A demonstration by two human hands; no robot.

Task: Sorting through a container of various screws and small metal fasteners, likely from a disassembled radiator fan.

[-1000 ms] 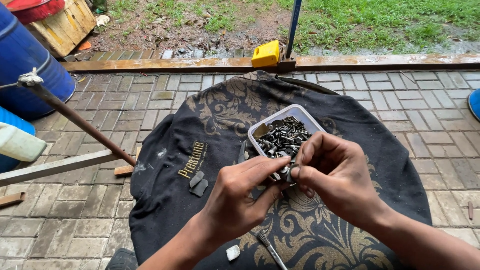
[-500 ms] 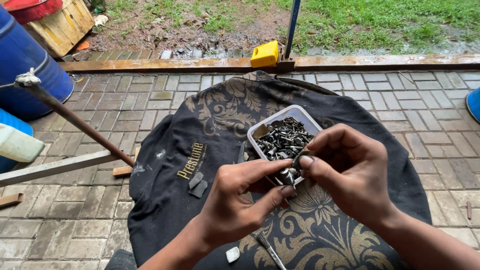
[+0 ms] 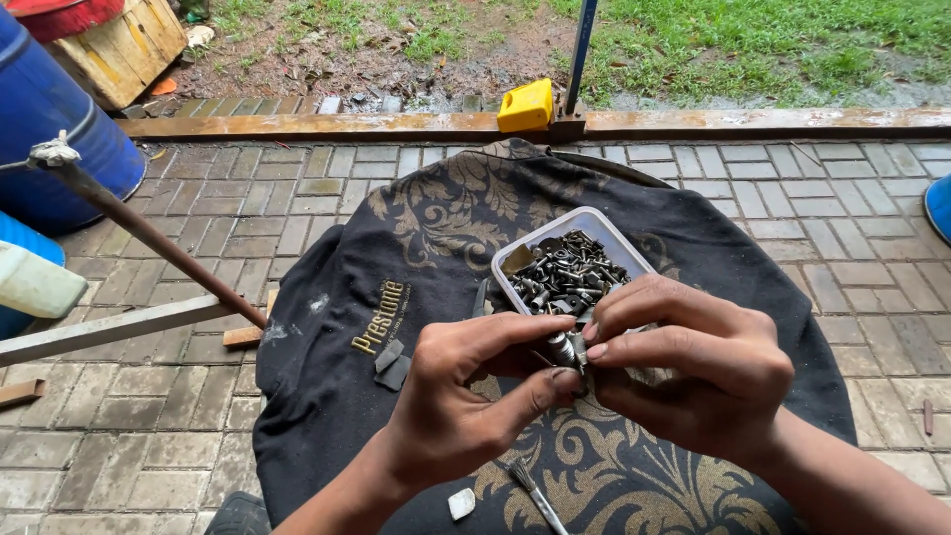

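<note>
My left hand point(image 3: 474, 396) and my right hand point(image 3: 693, 365) meet over a round surface draped in a black cloth with gold patterns point(image 3: 416, 228). Between the fingertips of both hands sits a small metal part point(image 3: 567, 349), like a bolt or valve piece. Just behind the hands stands a white plastic tub point(image 3: 573, 269) filled with several dark metal screws and small parts. The right hand covers the tub's near corner.
Two small dark pads point(image 3: 390, 363), a thin brush point(image 3: 532, 491) and a small white piece point(image 3: 462, 503) lie on the cloth. A rusty rod point(image 3: 149, 234) slants at left beside a blue drum point(image 3: 50, 119). A yellow block point(image 3: 525, 105) sits by a blue pole; brick paving surrounds.
Both hands stayed in place over the cloth; the fingers shifted slightly around the small metal part, with the right hand curling a little further over it.
</note>
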